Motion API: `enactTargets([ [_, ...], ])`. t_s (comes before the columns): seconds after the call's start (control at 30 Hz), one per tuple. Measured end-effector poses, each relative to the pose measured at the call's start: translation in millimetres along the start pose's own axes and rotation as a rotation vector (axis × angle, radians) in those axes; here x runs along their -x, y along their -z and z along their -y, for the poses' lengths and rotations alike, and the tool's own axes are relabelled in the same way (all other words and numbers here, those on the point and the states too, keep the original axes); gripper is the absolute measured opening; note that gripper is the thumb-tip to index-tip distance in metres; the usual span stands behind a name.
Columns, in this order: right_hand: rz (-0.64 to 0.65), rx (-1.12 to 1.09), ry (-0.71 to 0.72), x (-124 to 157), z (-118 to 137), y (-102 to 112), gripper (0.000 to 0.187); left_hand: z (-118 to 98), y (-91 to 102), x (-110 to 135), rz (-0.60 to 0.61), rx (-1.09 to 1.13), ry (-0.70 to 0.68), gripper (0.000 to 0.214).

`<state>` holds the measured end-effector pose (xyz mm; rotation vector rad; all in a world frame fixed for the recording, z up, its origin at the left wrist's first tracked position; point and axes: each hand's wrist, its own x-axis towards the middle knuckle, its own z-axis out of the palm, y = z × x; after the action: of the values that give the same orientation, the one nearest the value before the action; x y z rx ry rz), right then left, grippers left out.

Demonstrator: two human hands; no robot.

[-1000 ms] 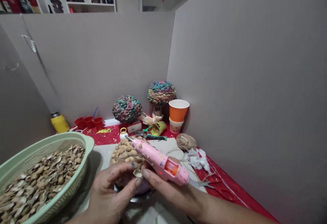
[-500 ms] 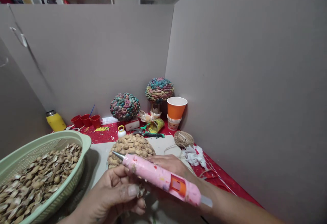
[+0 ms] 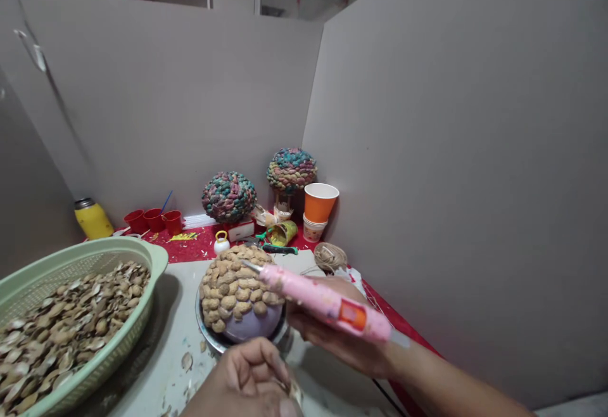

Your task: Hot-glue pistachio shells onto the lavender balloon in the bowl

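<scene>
My right hand (image 3: 327, 340) is wrapped round a pink hot glue gun (image 3: 308, 295) with an orange window. Its metal nozzle points left, over a dome of peanut shells (image 3: 237, 281). The shells cover the upper part of a pale purple rounded form (image 3: 251, 325), whose lower front is bare. That form sits in a metal bowl (image 3: 209, 336). Nearer the camera, my left hand (image 3: 251, 376) is closed with curled fingers, apart from the dome. A pale bit of peanut shell (image 3: 296, 393) shows at its fingertips, mostly hidden.
At left stands a green basket (image 3: 159, 258) full of peanut shells. Behind are red cups (image 3: 153, 220), a yellow bottle (image 3: 94, 219), two coloured shell domes (image 3: 228, 196) and paper cups (image 3: 320, 205). A ball of twine (image 3: 330, 256) lies by the grey right partition (image 3: 451, 151).
My hands have moved apart. The glue gun has shifted right, and my left hand has come down and nearer the camera, so the purple form and bowl now show.
</scene>
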<state>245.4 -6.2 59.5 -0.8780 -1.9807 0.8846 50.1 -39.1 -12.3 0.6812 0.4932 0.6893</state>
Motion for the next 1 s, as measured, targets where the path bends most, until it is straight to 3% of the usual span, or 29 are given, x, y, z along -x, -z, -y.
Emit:
enactTargets([
  [0.13, -0.037, -0.035, -0.076, 14.4, -2.6, -1.5, 0.044, 20.7, 9.7, -10.4, 0.039, -0.010, -0.023, 0.046],
  [0.3, -0.120, -0.118, -0.125, 36.0, -30.3, -10.5, 0.041, -5.5, -3.6, 10.0, -0.105, -0.246, -0.139, 0.034],
  [0.37, -0.140, -0.130, -0.128, 38.4, -35.2, -12.7, 0.038, -20.4, -6.2, 22.8, -0.200, -0.498, -0.296, 0.024],
  [0.47, -0.100, -0.156, -0.096, 35.5, -37.6, -13.8, 0.035, -37.3, -2.7, 36.5, -0.387, -0.991, -0.654, 0.012],
  [0.53, -0.068, -0.134, -0.052, 32.8, -40.2, -14.9, 0.031, -42.6, 1.4, 39.4, -0.448, -1.256, -0.871, 0.024],
  [0.67, -0.064, -0.056, -0.008, 33.1, -49.4, -19.3, 0.028, -40.9, 6.9, 33.5, -0.441, -1.626, -1.070, 0.040],
  [0.83, -0.105, -0.048, -0.033, 37.7, -59.0, -22.3, 0.026, -33.0, 17.5, 20.0, -0.402, -1.939, -1.239, 0.031],
  [1.0, -0.136, -0.071, 0.001, 35.4, -60.7, -21.1, 0.028, -28.2, 34.6, 15.2, -0.335, -2.104, -1.410, 0.020],
])
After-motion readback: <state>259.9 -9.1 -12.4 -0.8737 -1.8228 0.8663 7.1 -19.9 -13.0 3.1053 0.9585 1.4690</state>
